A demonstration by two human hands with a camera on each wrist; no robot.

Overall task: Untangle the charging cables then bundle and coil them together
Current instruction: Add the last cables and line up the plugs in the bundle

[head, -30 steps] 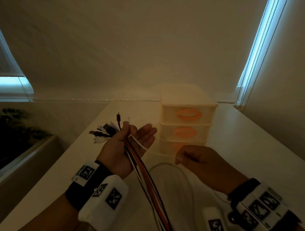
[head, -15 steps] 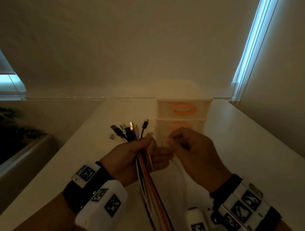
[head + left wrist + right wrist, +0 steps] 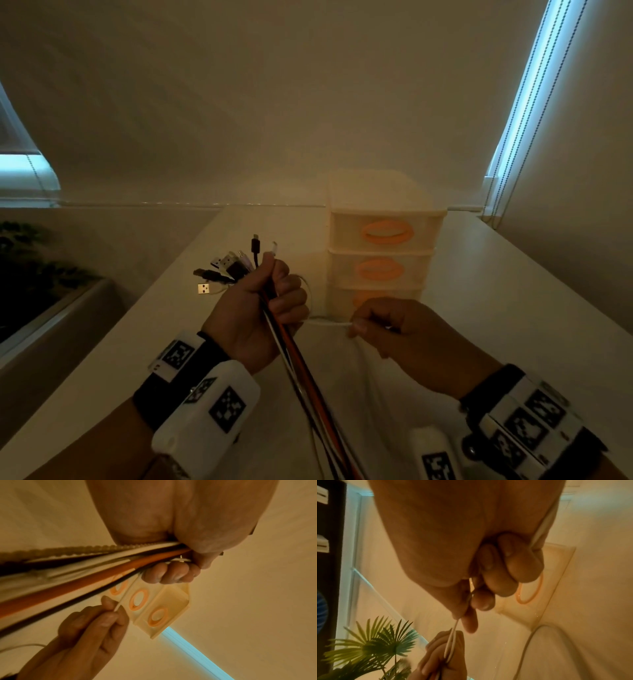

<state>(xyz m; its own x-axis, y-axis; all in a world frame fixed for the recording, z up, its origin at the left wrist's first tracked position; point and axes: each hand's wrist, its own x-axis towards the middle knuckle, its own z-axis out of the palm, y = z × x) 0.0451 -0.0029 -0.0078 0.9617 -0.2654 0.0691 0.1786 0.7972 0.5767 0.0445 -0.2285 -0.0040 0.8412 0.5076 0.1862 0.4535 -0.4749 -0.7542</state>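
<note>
My left hand (image 3: 263, 308) grips a bundle of charging cables (image 3: 301, 370), orange, black and white, above the white table (image 3: 513, 308). Their plugs (image 3: 233, 267) fan out above the fist. The strands run down toward the bottom edge of the head view; in the left wrist view the bundle (image 3: 68, 574) crosses under the curled fingers (image 3: 171, 573). A thin white cable (image 3: 329, 323) stretches taut from the left fist to my right hand (image 3: 376, 329), which pinches it between thumb and forefinger. The right wrist view shows the same white cable (image 3: 452, 639) doubled, leading to the left hand (image 3: 443, 660).
A translucent three-drawer organiser (image 3: 383, 240) with orange handles stands on the table just behind both hands. A green palm plant (image 3: 373, 646) sits off the table's left side. Window blinds with bead cords (image 3: 513, 113) hang at the right. A loop of white cable (image 3: 527, 649) lies on the table.
The left hand closed from an open palm into a fist round the bundle. The right hand came up to the left hand, then drew back to the right, pulling the white cable taut.
</note>
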